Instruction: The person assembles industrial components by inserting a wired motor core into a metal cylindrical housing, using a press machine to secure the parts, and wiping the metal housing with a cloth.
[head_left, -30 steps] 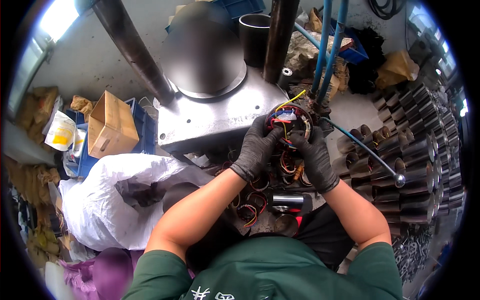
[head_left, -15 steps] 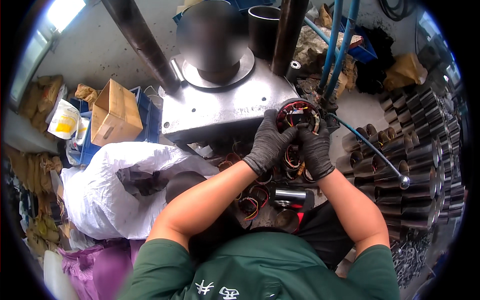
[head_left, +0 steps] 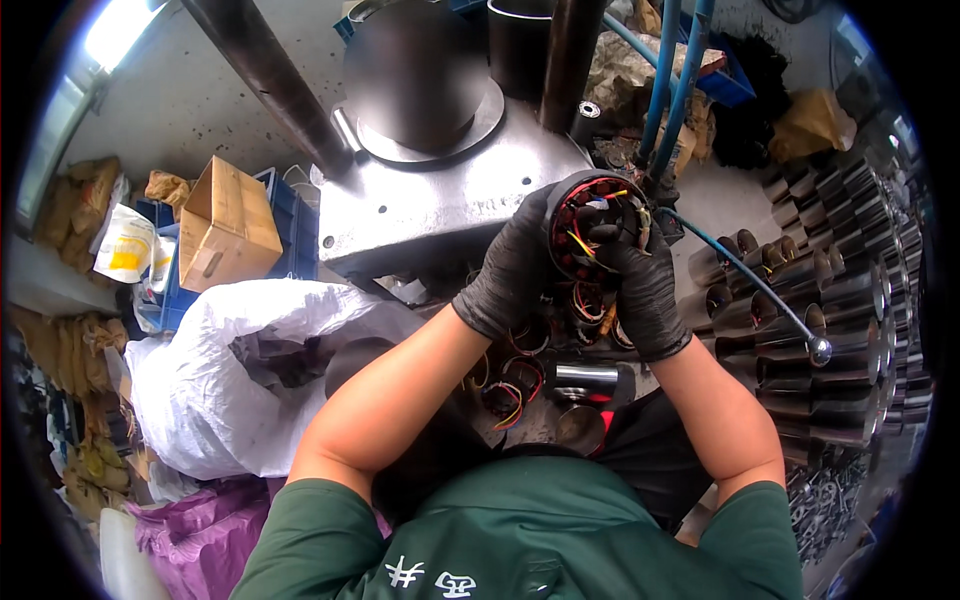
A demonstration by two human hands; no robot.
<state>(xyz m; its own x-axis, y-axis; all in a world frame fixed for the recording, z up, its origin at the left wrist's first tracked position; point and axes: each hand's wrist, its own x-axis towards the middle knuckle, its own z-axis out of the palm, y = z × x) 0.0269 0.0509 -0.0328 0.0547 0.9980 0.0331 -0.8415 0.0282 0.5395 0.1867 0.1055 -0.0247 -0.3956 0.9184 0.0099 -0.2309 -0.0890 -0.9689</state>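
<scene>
Both my hands wear dark grey gloves and hold up a round motor stator (head_left: pixel 566 215) at the right front corner of the metal press table (head_left: pixel 430 215). Red windings and yellow, white and blue lead wires show inside its ring. My left hand (head_left: pixel 512 265) grips the outer left side of the ring. The fingers of my right hand (head_left: pixel 645 285) reach into its opening among the wires, with the palm at its lower right. More wound stators (head_left: pixel 515 385) with coloured leads lie below, between my arms. Beside them is a shiny metal cylinder (head_left: pixel 585 378).
Many dark metal tubes (head_left: pixel 830 350) stand in rows at the right, with a ball-ended lever (head_left: pixel 818 350) reaching over them. A white sack (head_left: pixel 200 390) lies left; behind it, a cardboard box (head_left: pixel 230 225) rests on blue crates. Steel columns (head_left: pixel 275 80) rise from the press.
The stator has come up closer and tipped so its open face turns toward me. My right fingers have moved into its opening. The view has shifted slightly.
</scene>
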